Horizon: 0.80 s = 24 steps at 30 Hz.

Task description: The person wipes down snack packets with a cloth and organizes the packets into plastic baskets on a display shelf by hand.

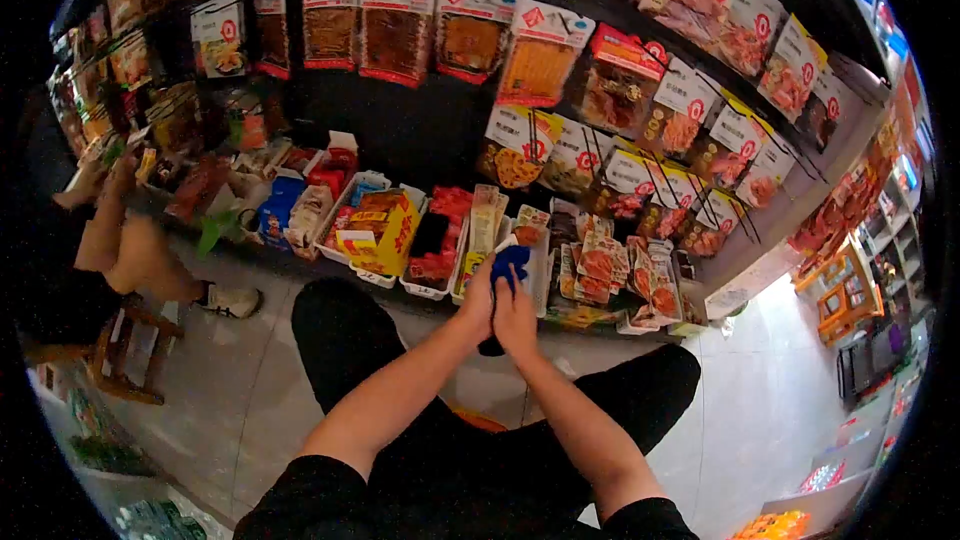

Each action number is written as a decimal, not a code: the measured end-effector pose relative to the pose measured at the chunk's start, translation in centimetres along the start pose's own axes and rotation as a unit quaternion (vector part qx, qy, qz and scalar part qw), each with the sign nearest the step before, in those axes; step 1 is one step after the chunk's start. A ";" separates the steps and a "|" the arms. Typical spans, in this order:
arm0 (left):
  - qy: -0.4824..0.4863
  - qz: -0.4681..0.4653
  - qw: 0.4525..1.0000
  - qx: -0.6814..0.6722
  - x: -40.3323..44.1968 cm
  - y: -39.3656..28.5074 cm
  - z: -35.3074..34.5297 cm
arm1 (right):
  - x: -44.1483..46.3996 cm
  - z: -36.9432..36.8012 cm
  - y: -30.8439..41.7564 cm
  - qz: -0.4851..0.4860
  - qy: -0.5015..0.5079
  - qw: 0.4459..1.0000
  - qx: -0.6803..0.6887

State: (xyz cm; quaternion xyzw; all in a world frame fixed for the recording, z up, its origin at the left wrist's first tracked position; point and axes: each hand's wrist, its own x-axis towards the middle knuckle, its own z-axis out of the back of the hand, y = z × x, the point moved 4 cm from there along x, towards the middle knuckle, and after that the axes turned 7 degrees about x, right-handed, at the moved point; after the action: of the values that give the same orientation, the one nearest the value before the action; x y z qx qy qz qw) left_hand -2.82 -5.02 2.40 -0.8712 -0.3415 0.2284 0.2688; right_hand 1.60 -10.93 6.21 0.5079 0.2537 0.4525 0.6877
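Note:
Both hands come together in front of the low shelf, around a crumpled dark blue thing (510,265) that looks like a cloth. My left hand (479,298) is closed on its left side. From the right, my right hand (514,316) presses against it with the fingers pointing up. Just behind the hands stands a white bin (532,285) of small packets. Left of it, yellowish long packets (484,225) rise from another bin. The fingers partly hide the blue thing, so its full shape cannot be seen.
Bagged snacks (545,50) hang on hooks along the dark rack. Bins hold red packets (440,230), a yellow bag (380,230) and several small meat packs (597,265). At left another person's leg (150,255) is beside a wooden stool (135,350). A wooden chair (845,290) stands far right.

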 end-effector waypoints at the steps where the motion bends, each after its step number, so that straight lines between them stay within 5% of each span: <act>1: 0.015 -0.045 0.999 -0.013 -1.2 -1.1 -1.5 | 0.5 0.3 0.3 -0.021 0.005 0.999 -0.030; 3: -0.078 0.012 0.997 -0.009 -1.3 0.5 -1.4 | 2.9 0.8 -2.8 0.111 -0.084 0.988 -0.067; 5: -0.062 0.002 0.998 -0.001 -1.4 2.8 -0.6 | 3.8 1.2 -7.0 0.363 -0.135 0.839 -0.383; 7: -0.044 -0.034 0.998 -0.002 -2.2 2.8 -1.5 | 5.8 2.6 -8.2 0.130 -0.055 0.958 -0.248; 8: -0.057 -0.053 0.997 0.008 -2.1 2.5 -1.5 | 5.6 2.2 -9.0 0.197 -0.079 0.951 -0.224; 10: -0.058 0.011 0.998 0.017 -3.6 0.0 -2.9 | 3.6 1.5 -4.9 0.098 -0.080 0.989 0.080; 13: -0.084 0.002 0.991 0.106 -1.0 -1.0 0.3 | 2.6 -0.9 -5.2 0.035 -0.037 0.998 0.043; 16: -0.116 -0.031 0.986 0.120 -3.1 -2.1 -0.7 | 4.5 -1.0 -5.5 0.024 0.047 0.987 -0.150; 19: -0.162 -0.057 0.980 0.102 -3.6 -1.2 -1.6 | 2.6 -0.7 -1.7 -0.050 -0.024 0.992 0.115; 24: -0.153 0.018 0.984 0.087 -3.8 -2.0 -2.5 | 5.3 0.1 -4.9 0.019 0.034 0.996 0.080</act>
State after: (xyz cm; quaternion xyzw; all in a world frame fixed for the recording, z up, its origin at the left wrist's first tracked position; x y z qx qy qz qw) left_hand -4.87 -7.28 6.33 -0.8053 -0.3420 0.3922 0.2841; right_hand 5.89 -6.67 2.24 0.5505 0.3026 0.4603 0.6273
